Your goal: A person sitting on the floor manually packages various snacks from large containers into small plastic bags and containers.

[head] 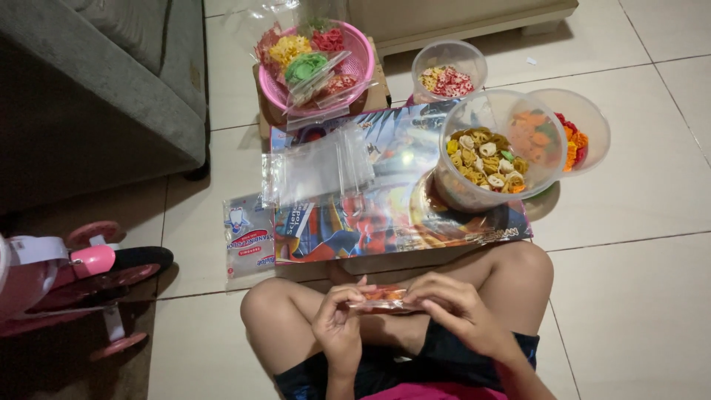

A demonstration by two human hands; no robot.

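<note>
Both hands meet over the person's lap, just below the colourful board (385,215) lying on the floor. The left hand (338,326) and right hand (459,311) each keep a closed pinching grip on one end of a small clear bag (381,298) filled with orange snacks. On the board's right end stands a clear tub (492,152) of yellow snacks; a stack of empty bags (318,170) lies on its left part. A pink basket (315,63) sits beyond the board.

A: Illumination status? 
B: Overhead indoor light; glare on the glossy mat (385,215) ahead of the hands.

A: Defects? 
B: Dim shadow far left of the left hand (339,326); fingers slightly soft.
</note>
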